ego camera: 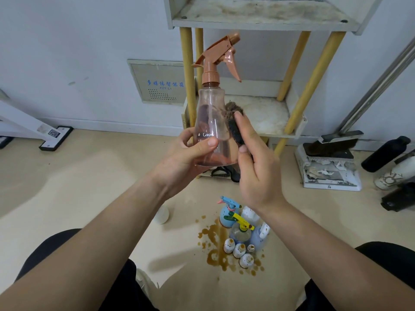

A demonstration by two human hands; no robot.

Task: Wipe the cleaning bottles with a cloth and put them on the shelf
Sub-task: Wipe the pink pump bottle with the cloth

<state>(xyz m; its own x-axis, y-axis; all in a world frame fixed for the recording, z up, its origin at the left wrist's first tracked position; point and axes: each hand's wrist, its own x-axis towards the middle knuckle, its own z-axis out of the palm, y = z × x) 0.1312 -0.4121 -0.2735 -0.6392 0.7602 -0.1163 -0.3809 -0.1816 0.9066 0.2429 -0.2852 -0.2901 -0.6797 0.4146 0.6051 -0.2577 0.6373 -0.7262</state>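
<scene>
Right grip (258,171) pinches cloth (234,129) against edge of bottle (211,117).

- The single head view looked forward and down from the person's own head, close over the left hand (186,153) and right hand (258,176).
- It faced the shelf (258,24) against the wall (67,52), with the floor (89,176) below.

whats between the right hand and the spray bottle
A dark cloth, held by the right hand against the spray bottle, in the head view.

Clear spray bottle (212,122) with copper-pink trigger, dark brown cloth (234,122), brown-stained beige floor (89,187)
</scene>
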